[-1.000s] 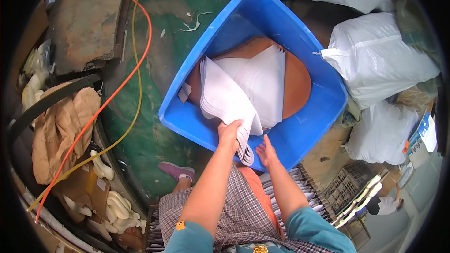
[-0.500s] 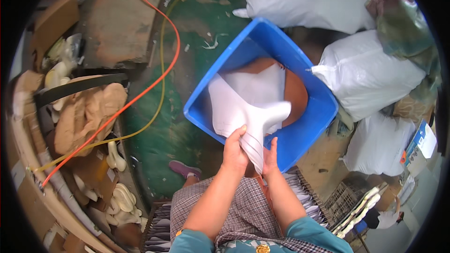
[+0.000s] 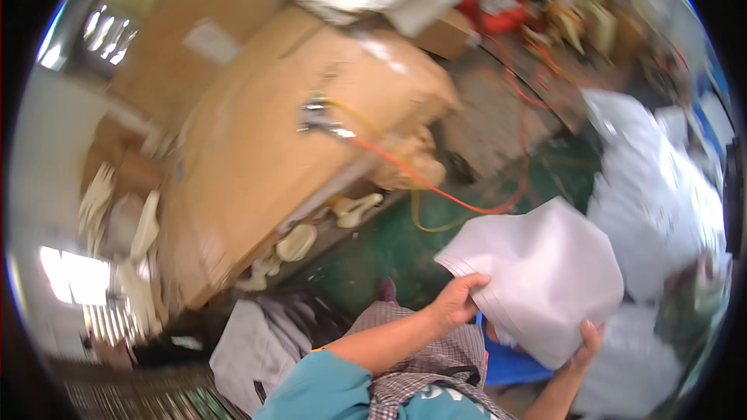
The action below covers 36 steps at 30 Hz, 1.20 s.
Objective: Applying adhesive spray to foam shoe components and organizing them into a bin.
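I hold a small stack of pale white leather-like sheets (image 3: 545, 272) spread out in front of me, to the right. Their layered edges show on the left side, by my left hand. My left hand (image 3: 457, 300) grips that edge, thumb on top and fingers underneath. At the lower right edge, my right hand (image 3: 587, 344) holds the sheets, its thumb along the rim. Beneath them a blue bin (image 3: 517, 367) shows in part; the sheets hide most of it.
A cardboard-covered bench (image 3: 257, 148) carries a metal air gun (image 3: 323, 118) with an orange hose (image 3: 420, 179) running to the floor. Cream moulded pieces (image 3: 296, 243) lie along the bench's lower edge. White sacks (image 3: 646, 194) fill the right side. Grey sheets (image 3: 257, 354) hang at lower left.
My view has swung left toward the bench. The sheets, earlier bunched and folded over the blue bin, are now lifted and spread wider, with my hands farther apart.
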### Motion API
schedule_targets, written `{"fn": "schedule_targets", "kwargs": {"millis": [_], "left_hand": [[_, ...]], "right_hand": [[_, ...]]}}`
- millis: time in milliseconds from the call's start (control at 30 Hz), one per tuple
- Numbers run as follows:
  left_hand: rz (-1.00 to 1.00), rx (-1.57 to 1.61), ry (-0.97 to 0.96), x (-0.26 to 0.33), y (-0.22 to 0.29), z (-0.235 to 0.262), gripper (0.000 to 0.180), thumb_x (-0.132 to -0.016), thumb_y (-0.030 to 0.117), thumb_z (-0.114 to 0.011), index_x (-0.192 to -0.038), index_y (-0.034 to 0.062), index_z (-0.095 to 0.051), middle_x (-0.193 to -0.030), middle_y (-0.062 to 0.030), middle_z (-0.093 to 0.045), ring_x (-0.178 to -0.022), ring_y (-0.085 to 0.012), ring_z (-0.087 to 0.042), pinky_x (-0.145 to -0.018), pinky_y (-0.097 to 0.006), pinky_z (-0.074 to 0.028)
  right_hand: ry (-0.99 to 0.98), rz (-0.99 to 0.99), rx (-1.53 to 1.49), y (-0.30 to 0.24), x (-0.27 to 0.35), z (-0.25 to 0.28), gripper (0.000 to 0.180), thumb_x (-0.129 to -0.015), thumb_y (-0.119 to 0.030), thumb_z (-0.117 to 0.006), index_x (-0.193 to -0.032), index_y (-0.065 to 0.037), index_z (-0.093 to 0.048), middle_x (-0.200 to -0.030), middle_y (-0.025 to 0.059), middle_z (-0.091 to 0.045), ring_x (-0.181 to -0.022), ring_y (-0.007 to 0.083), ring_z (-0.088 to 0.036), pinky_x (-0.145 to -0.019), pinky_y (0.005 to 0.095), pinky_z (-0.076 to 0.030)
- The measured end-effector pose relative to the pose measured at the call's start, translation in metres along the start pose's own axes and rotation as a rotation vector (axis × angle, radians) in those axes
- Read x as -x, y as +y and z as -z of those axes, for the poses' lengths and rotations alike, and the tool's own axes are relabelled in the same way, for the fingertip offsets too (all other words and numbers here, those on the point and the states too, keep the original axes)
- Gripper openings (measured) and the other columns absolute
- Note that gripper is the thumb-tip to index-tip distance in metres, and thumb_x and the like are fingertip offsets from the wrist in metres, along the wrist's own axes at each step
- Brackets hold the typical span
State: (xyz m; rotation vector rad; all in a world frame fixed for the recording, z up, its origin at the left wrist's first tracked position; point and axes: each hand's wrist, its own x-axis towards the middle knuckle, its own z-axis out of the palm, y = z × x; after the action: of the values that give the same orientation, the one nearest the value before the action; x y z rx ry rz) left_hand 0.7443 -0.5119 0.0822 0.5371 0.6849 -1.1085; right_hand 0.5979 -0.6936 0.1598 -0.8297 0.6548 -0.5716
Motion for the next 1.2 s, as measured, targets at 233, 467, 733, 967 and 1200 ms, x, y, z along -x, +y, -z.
{"fn": "schedule_targets", "kwargs": {"millis": [233, 467, 733, 967, 1200], "left_hand": [[-0.413, 0.339, -0.020, 0.156, 0.095, 0.033, 0.035, -0.081, 0.012, -0.059, -0.111, -0.0016, -0.049, -0.109, -0.0131, -0.057, -0.101, -0.0267, -0.056, -0.090, -0.043, -0.044], [-0.503, 0.479, -0.149, 0.227, 0.219, 0.081, 0.036, -0.078, -0.002, -0.047, -0.113, -0.0077, -0.046, -0.112, -0.0199, -0.054, -0.106, -0.0332, -0.052, -0.096, -0.046, -0.040], [-1.142, 0.367, -0.128, 0.335, 0.506, 0.076, 0.033, -0.072, -0.007, -0.050, -0.105, -0.0039, -0.048, -0.103, -0.0144, -0.056, -0.090, -0.0285, -0.056, -0.084, -0.041, -0.048], [-1.539, -0.234, -0.090, 0.364, 0.629, 0.127, 0.037, -0.072, -0.002, -0.052, -0.109, 0.0005, -0.049, -0.106, -0.0092, -0.057, -0.098, -0.0250, -0.054, -0.089, -0.038, -0.043], [-0.901, 0.256, 0.228, 0.200, 0.593, 0.284, 0.055, -0.071, -0.008, -0.049, -0.124, 0.0010, -0.038, -0.120, -0.0131, -0.048, -0.109, -0.0309, -0.047, -0.091, -0.049, -0.042]], "right_hand": [[-0.578, -0.179, 0.147, 0.016, 0.023, -0.200, 0.070, -0.056, -0.011, -0.072, -0.118, 0.005, -0.041, -0.106, 0.0145, -0.056, -0.092, 0.0257, -0.058, -0.083, 0.0376, -0.048], [-0.790, -0.410, 0.074, 0.069, 0.002, -0.408, 0.043, -0.066, -0.005, -0.061, -0.106, 0.002, -0.048, -0.091, 0.0106, -0.058, -0.080, 0.0212, -0.061, -0.074, 0.0319, -0.051], [-0.964, -0.176, 0.072, 0.104, -0.005, -0.670, 0.029, -0.072, -0.006, -0.060, -0.099, 0.001, -0.050, -0.087, 0.0103, -0.058, -0.076, 0.0199, -0.059, -0.070, 0.0310, -0.049], [-1.042, 0.104, 0.070, 0.164, -0.016, -0.719, 0.040, -0.072, -0.006, -0.062, -0.109, 0.003, -0.047, -0.097, 0.0126, -0.057, -0.086, 0.0210, -0.058, -0.076, 0.0323, -0.048], [-0.501, -0.492, 0.550, 0.390, -0.086, -0.583, 0.051, -0.069, -0.001, -0.066, -0.116, -0.002, -0.046, -0.106, 0.0097, -0.057, -0.098, 0.0213, -0.054, -0.085, 0.0361, -0.044]]}}
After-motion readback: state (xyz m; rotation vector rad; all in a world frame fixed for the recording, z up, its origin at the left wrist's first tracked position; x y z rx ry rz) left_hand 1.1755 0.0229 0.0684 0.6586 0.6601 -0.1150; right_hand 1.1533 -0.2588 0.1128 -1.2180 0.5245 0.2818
